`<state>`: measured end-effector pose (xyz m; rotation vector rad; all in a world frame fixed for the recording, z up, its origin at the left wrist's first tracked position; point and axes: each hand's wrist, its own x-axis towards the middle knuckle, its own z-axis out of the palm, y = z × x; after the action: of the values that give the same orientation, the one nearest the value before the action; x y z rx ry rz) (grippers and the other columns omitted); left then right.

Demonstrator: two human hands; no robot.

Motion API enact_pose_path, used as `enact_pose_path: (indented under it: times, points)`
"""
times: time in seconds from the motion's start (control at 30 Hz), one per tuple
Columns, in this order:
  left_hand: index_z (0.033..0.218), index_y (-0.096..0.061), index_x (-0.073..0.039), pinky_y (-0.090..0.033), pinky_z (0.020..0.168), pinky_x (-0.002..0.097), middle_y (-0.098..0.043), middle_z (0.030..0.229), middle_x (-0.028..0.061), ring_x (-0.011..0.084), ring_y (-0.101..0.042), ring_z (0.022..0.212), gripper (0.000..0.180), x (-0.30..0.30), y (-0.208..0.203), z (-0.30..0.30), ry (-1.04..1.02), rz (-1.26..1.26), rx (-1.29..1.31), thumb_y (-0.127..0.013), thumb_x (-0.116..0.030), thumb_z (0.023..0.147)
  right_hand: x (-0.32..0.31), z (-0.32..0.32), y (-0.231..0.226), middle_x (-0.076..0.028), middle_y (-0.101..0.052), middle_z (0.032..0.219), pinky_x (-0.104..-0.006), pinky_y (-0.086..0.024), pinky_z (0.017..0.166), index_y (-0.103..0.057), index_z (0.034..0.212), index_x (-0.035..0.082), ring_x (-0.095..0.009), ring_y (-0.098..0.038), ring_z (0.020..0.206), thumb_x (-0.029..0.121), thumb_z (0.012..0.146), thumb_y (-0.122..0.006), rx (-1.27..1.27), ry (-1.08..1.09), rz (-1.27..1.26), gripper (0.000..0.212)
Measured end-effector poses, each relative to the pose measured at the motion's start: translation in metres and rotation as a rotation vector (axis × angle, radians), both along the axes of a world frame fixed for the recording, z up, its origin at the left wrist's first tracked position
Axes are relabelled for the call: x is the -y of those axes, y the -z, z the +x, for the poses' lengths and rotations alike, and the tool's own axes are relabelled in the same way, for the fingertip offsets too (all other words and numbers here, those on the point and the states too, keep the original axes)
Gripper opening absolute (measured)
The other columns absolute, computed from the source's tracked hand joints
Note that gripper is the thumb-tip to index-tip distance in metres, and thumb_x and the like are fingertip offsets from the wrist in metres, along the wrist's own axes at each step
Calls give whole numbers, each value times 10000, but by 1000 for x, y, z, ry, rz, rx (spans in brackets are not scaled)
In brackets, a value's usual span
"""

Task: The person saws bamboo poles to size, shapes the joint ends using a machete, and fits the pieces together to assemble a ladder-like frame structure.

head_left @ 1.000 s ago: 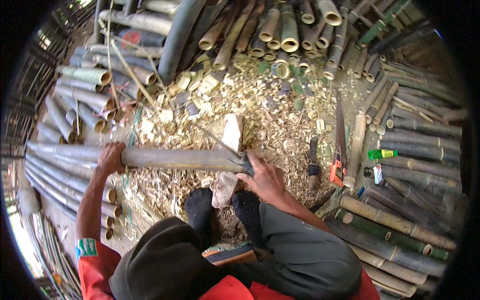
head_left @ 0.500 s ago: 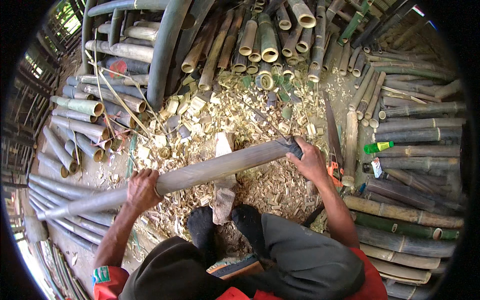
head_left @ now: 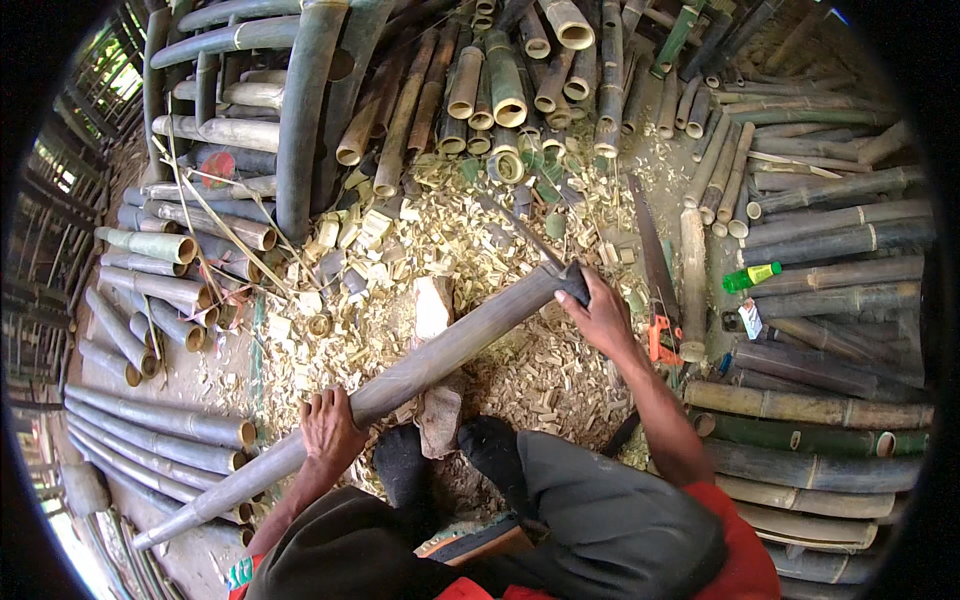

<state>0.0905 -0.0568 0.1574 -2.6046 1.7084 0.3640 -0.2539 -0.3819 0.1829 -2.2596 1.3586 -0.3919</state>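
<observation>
My left hand (head_left: 332,428) is wrapped round a long grey-brown bamboo pole (head_left: 452,362), gripping it left of the middle. The pole slants from the lower left up to the right, crossing over a wooden block (head_left: 437,420) between my feet. Closed at the pole's upper right end, my right hand (head_left: 602,315) holds a knife (head_left: 540,243) by its dark handle. Its thin blade points up and to the left, past the pole's end. Whether my right hand also touches the pole cannot be made out.
Pale wood chips (head_left: 385,240) cover the ground ahead. A handsaw (head_left: 660,265) with an orange handle lies to the right. Bamboo lengths are stacked at left (head_left: 160,415), far side (head_left: 505,80) and right (head_left: 815,410). A green bottle (head_left: 750,277) rests on the right stack.
The pole has tilted more steeply, its left end swinging down and to the right. My left hand moved down and right with it. The knife's blade now shows more clearly.
</observation>
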Motion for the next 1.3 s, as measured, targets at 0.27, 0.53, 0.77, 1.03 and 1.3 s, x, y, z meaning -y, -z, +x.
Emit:
enact_pose_path:
  times: [0.27, 0.53, 0.77, 1.03, 1.3]
  points:
    - [1178, -556, 1, -425, 989, 499, -620, 1127, 187, 372, -586, 1120, 594, -9, 18, -10, -143, 5, -39, -820, -217, 693, -102, -2, -4, -290, -661, 972, -565, -537, 720, -434, 1248, -23, -462, -700, 842, 355, 1012, -597, -83, 49, 243, 474]
    - [1143, -608, -10, -444, 974, 511, -587, 1134, 190, 377, -560, 1135, 597, 4, 3, -18, -132, -42, -64, -843, -246, 647, -29, -72, 52, -187, -686, 793, -540, -548, 667, -555, 1125, -19, -374, -691, 718, 563, 1058, -434, 64, 574, 273, 597]
    - [1046, -615, 1, -500, 899, 487, -563, 1075, 210, 392, -557, 1038, 553, 2, -5, -4, -30, -59, -98, -871, -268, 635, -52, -46, 18, -219, -708, 851, -510, -555, 673, -545, 1193, -34, -358, -714, 753, 532, 1059, -472, -57, 339, 255, 586]
    - [1049, -529, -25, -536, 832, 478, -622, 990, 180, 371, -628, 956, 595, 0, -5, 2, -15, -95, -215, -894, -288, 660, -57, -36, 15, -255, -690, 901, -556, -531, 712, -511, 1189, -30, -442, -704, 814, 502, 1048, -502, -152, 348, 253, 550]
    - [1004, -680, -38, -508, 884, 480, -606, 1029, 172, 369, -589, 1011, 526, 0, -20, 8, 64, -169, -217, -922, -267, 598, -66, -51, 34, -231, -714, 910, -558, -544, 757, -485, 1326, -12, -429, -701, 764, 594, 1045, -445, -213, 128, 203, 669]
